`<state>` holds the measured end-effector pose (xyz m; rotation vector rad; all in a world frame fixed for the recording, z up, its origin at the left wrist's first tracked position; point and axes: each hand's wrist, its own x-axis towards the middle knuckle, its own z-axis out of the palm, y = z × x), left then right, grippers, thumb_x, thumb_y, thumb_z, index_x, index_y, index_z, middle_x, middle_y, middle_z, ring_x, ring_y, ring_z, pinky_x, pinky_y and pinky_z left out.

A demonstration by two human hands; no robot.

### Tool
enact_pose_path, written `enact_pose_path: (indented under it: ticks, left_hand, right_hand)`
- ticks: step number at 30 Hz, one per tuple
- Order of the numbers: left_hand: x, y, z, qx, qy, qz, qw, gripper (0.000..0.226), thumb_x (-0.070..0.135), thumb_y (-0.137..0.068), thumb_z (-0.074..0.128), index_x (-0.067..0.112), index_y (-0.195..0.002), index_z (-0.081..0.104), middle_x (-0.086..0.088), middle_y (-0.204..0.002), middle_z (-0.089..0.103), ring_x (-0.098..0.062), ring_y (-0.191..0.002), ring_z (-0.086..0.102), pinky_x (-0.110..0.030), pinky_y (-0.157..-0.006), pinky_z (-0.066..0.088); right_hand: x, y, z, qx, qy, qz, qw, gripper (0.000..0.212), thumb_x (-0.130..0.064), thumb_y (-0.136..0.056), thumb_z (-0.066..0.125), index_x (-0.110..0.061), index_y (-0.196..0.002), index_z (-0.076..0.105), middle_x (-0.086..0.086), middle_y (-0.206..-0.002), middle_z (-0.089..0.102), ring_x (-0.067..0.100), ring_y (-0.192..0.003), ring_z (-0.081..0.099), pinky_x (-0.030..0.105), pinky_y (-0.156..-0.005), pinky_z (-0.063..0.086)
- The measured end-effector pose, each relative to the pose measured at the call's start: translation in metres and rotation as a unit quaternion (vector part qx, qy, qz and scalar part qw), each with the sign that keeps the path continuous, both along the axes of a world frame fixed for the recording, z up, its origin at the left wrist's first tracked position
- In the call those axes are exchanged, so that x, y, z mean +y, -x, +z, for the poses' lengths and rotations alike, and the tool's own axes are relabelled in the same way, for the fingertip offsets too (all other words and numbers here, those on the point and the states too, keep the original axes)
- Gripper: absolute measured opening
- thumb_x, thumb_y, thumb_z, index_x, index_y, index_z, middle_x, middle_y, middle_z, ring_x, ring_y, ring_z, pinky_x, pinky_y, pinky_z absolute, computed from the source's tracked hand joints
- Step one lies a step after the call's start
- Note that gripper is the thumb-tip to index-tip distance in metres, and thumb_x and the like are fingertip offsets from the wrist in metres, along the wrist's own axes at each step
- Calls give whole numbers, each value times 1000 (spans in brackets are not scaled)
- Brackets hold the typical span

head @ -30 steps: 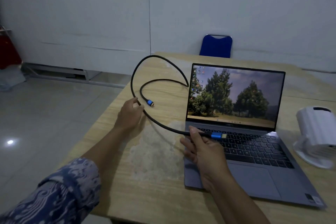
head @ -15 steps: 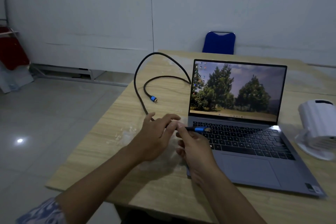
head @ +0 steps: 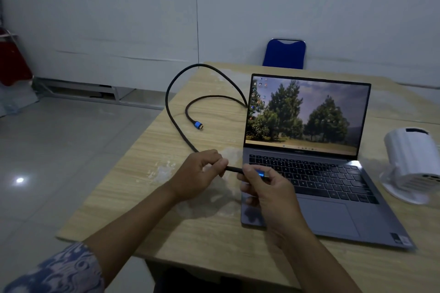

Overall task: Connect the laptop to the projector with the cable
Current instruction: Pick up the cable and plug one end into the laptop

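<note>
Light wooden table (head: 190,228), open laptop (head: 316,188), white projector (head: 412,164) at right, black cable (head: 181,126) looped.

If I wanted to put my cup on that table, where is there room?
Bare wood lies on the table left of the hands, and behind the laptop toward the blue chair. It is crowded by the cable loop and between laptop and projector.

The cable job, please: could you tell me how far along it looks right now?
Nothing is plugged in yet. The laptop is open and on, and the projector stands to its right. In hand: the right hand holds one blue plug, while the left hand grips the cable just behind it. The other plug lies loose on the table. Both connections remain.
</note>
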<state>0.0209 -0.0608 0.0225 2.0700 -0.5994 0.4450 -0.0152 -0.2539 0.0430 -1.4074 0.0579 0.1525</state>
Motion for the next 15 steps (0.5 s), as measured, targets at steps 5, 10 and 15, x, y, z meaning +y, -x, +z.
enact_pose_path:
  ticks: [5,10,15]
  left_hand:
    - [20,6,-4,34,52,7,998,44,25,-100,54,19,-58,65,-3,-56,60,-18,-53,57,-40,-71,51]
    - [35,14,-13,84,34,5,996,49,42,-97,51,31,-51,64,9,-48,59,-6,-48,58,-25,-101,44]
    - [27,10,-16,54,-103,-18,993,43,50,-104,37,32,-69,54,8,-61,53,-10,-58,55,-16,-89,39]
  right_hand:
    - [4,-12,9,6,38,120,992,26,-33,-80,77,-19,-101,72,3,-90,80,8,-66,71,20,-54,52]
    - [14,-19,8,14,76,173,982,30,-30,-80,79,-14,-104,72,4,-90,79,7,-67,70,21,-54,51]
    - [20,-19,3,14,90,160,983,30,-34,-82,77,-16,-105,70,0,-88,79,8,-66,70,21,-53,51]
